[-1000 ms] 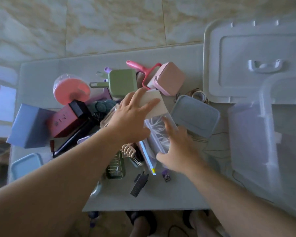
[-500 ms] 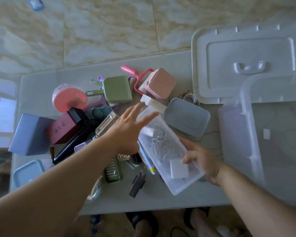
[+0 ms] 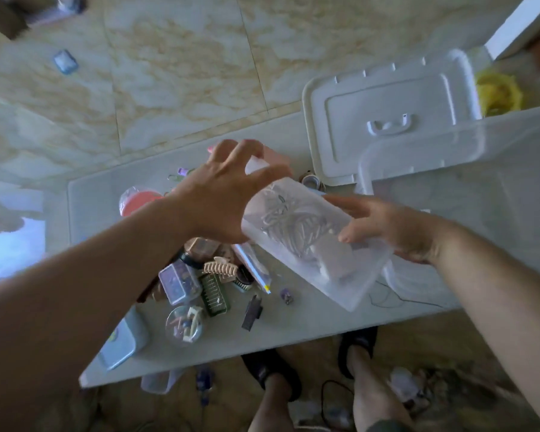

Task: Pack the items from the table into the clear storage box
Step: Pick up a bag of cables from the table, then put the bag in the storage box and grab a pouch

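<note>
A small clear container (image 3: 315,241) holding coiled white cables is hanging tilted above the worktop (image 3: 293,319), near its front edge. The right hand (image 3: 387,229) is gripping its right side, fingers curled round the wall; the left hand (image 3: 228,194) is resting spread fingers on its far end. The clear storage box (image 3: 468,194) is standing open just right, its white lid (image 3: 387,120) lying behind. Clutter is crowding the worktop's left.

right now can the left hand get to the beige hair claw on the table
Probably not yet: the left hand is up steadying the small clear container, and the beige hair claw lies below that forearm, otherwise uncovered.
</note>
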`<action>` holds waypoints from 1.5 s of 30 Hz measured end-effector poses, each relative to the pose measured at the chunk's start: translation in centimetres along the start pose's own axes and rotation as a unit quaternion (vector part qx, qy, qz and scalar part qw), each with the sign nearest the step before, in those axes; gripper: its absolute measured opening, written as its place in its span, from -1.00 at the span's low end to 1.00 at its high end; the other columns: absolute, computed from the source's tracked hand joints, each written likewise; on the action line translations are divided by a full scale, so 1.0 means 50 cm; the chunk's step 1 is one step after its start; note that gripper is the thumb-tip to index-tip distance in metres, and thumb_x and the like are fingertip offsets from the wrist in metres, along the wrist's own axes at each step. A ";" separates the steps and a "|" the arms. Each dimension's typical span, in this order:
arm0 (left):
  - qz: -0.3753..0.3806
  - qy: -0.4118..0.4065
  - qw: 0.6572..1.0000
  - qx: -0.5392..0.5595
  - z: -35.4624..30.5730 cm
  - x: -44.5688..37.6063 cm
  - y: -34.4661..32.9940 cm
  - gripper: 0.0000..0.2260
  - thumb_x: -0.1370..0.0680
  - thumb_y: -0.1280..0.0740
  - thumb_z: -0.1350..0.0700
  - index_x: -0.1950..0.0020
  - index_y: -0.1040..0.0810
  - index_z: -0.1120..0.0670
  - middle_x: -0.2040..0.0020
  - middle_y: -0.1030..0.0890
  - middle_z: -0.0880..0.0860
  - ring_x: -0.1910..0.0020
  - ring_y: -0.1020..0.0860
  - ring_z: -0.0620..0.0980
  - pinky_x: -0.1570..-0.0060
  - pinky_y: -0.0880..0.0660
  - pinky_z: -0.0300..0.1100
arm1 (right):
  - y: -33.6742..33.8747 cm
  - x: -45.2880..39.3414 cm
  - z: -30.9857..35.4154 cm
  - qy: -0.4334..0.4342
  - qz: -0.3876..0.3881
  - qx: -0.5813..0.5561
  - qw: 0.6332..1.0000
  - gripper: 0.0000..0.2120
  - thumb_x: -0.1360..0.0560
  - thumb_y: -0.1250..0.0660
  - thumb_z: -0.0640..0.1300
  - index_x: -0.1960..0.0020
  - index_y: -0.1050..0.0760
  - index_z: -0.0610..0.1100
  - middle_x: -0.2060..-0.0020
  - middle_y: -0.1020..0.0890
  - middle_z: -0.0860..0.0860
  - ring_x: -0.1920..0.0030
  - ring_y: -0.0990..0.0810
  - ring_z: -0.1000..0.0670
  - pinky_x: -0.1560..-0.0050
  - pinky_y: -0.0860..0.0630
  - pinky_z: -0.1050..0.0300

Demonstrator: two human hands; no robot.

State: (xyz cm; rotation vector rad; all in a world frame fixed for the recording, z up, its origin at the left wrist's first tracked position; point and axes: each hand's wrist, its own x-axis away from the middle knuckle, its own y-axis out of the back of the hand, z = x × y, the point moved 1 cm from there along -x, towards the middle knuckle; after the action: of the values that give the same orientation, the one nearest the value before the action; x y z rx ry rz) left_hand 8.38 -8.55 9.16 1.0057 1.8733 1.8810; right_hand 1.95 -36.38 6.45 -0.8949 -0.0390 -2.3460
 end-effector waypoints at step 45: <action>-0.244 0.085 0.954 0.154 -0.308 -0.333 -0.166 -0.63 -0.43 -0.42 0.21 -0.24 -0.66 0.06 -0.21 -0.58 0.13 -0.23 -0.52 0.24 -0.35 -0.39 0.11 | 0.295 0.010 -0.158 0.206 -0.347 0.454 0.794 -0.35 -0.40 -0.36 0.00 -0.46 -0.45 -0.18 -0.31 -0.51 -0.16 -0.34 -0.47 -0.24 -0.32 -0.51 -0.18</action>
State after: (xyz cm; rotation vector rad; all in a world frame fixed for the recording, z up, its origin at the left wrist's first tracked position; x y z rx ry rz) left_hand 7.96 -30.13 -1.69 0.4009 2.3023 1.4503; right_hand 5.27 -50.43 -2.06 0.1772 -1.3909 -2.5977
